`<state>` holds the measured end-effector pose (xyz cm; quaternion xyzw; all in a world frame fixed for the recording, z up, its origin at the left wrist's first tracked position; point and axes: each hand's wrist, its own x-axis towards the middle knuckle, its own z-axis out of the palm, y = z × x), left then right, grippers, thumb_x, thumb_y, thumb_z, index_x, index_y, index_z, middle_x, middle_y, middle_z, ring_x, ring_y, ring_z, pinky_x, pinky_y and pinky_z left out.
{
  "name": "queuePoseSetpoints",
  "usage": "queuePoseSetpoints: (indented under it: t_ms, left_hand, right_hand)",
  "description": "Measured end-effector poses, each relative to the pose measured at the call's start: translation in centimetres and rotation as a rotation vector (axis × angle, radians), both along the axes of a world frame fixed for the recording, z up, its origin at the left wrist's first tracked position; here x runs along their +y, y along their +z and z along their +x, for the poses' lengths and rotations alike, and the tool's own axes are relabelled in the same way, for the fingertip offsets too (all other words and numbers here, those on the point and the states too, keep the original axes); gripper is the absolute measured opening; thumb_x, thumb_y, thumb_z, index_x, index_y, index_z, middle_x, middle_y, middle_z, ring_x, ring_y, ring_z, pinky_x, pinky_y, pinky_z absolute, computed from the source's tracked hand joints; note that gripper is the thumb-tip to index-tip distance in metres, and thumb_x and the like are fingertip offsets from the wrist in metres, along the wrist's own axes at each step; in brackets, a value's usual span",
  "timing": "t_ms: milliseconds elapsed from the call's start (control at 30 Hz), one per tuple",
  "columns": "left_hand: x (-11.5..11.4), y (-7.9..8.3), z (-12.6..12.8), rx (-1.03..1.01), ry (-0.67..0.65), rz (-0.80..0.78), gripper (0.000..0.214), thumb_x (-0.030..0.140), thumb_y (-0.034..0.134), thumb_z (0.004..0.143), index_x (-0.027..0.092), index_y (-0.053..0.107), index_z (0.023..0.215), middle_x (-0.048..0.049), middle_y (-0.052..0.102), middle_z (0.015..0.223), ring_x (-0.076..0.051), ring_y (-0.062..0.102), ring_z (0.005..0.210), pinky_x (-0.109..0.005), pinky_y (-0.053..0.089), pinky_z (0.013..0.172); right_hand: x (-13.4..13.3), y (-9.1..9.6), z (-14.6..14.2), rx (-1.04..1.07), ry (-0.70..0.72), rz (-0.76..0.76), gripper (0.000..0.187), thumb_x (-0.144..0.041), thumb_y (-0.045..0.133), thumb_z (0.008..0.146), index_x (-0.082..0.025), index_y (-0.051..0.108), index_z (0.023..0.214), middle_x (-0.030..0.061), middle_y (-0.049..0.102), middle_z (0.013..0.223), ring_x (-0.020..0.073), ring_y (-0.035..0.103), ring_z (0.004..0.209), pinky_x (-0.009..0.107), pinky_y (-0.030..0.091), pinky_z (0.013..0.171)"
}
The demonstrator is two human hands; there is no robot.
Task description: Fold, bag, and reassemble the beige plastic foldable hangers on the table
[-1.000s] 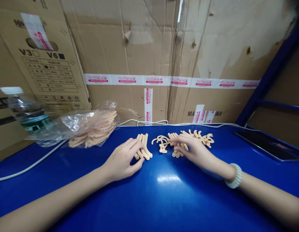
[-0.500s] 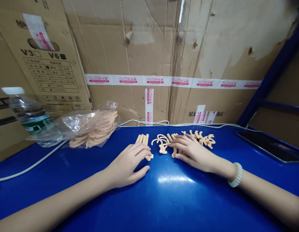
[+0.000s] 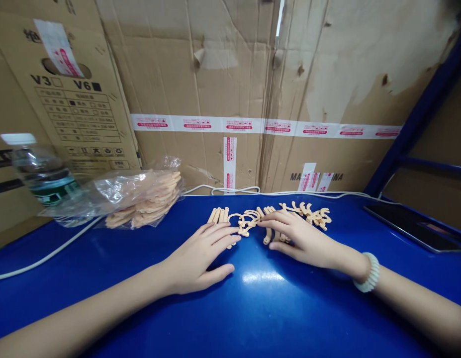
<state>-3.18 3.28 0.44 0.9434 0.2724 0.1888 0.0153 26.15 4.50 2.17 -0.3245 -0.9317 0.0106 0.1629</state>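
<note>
My left hand [image 3: 202,258] lies with its fingers stretched out and thumb apart, over a row of tan straight sticks [image 3: 218,215]. Its fingertips reach the left edge of a small group of tan curved pieces [image 3: 245,226], whose exact kind I cannot make out. On the right, my right hand [image 3: 301,236] rests palm down, fingers spread and slightly bent, over another row of tan sticks [image 3: 266,236], partly hidden beneath it. Beyond its knuckles is a heap of hook-shaped tan pieces [image 3: 315,215]. Neither hand visibly grips anything.
A clear plastic bag of flat tan pieces [image 3: 144,199] lies at the left, beside a water bottle [image 3: 47,174]. A black phone-like slab [image 3: 413,228] lies at the right. Cardboard [image 3: 200,89] stands behind the blue table [image 3: 230,313], with a white cable [image 3: 312,194] along its foot.
My left hand's fingers have stretched further right, toward the curved pieces, and its thumb has opened away. The curved pieces sit slightly further left. My right hand has hardly moved.
</note>
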Motion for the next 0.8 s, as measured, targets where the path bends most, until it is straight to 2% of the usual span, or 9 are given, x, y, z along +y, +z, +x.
queuePoseSetpoints:
  t_ms: [100, 267, 367, 533, 667, 800]
  left_hand:
    - [0.0, -0.1, -0.1, 0.005, 0.006, -0.003, 0.048, 0.032, 0.059, 0.091, 0.022, 0.050, 0.137, -0.0107, 0.054, 0.144, -0.031, 0.041, 0.139, -0.054, 0.034, 0.113]
    - [0.0, -0.1, -0.1, 0.006, 0.006, 0.000, 0.047, 0.031, 0.057, 0.093, 0.022, 0.049, 0.138, -0.0111, 0.054, 0.144, -0.030, 0.043, 0.138, -0.053, 0.034, 0.113]
    - [0.0, -0.1, -0.1, 0.002, 0.006, 0.006, 0.045, 0.030, 0.057, 0.093, 0.022, 0.050, 0.137, -0.0112, 0.054, 0.143, -0.030, 0.043, 0.138, -0.053, 0.034, 0.113]
    - [0.0, -0.4, -0.2, 0.019, 0.046, 0.019, 0.046, 0.031, 0.054, 0.095, 0.023, 0.047, 0.140, -0.0122, 0.050, 0.147, -0.031, 0.039, 0.140, -0.056, 0.033, 0.113]
    - [0.0, -0.8, -0.3, 0.031, 0.100, 0.022, 0.044, 0.031, 0.051, 0.097, 0.024, 0.048, 0.139, -0.0124, 0.047, 0.150, -0.032, 0.037, 0.141, -0.059, 0.031, 0.113]
    - [0.1, -1.0, -0.3, 0.040, 0.097, 0.009, 0.041, 0.031, 0.050, 0.097, 0.023, 0.050, 0.138, -0.0125, 0.048, 0.148, -0.031, 0.037, 0.141, -0.056, 0.032, 0.114]
  right_hand:
    - [0.0, 0.1, 0.5, -0.035, 0.013, -0.014, 0.034, -0.033, 0.057, 0.095, -0.021, 0.061, 0.126, 0.0125, 0.061, 0.125, 0.0250, 0.056, 0.115, 0.046, 0.045, 0.099]
    - [0.4, 0.0, 1.0, -0.045, 0.021, -0.017, 0.023, -0.025, 0.053, 0.097, -0.016, 0.068, 0.112, 0.0126, 0.063, 0.113, 0.0224, 0.059, 0.105, 0.041, 0.049, 0.092]
    - [0.7, -0.1, 1.6, -0.039, 0.005, -0.022, 0.024, -0.027, 0.054, 0.097, -0.016, 0.067, 0.113, 0.0124, 0.061, 0.114, 0.0224, 0.060, 0.105, 0.039, 0.051, 0.092]
    - [0.6, -0.2, 2.5, -0.060, -0.083, -0.056, 0.032, -0.030, 0.060, 0.093, -0.020, 0.064, 0.123, 0.0136, 0.055, 0.125, 0.0262, 0.057, 0.113, 0.044, 0.049, 0.097]
    - [1.2, -0.6, 2.9, -0.047, -0.103, -0.140, 0.029, -0.027, 0.058, 0.094, -0.019, 0.066, 0.121, 0.0135, 0.057, 0.121, 0.0251, 0.058, 0.112, 0.042, 0.049, 0.097]
    - [2.3, -1.2, 3.2, -0.001, -0.105, -0.142, 0.028, -0.029, 0.055, 0.096, -0.019, 0.067, 0.120, 0.0130, 0.058, 0.122, 0.0257, 0.056, 0.115, 0.044, 0.046, 0.101]
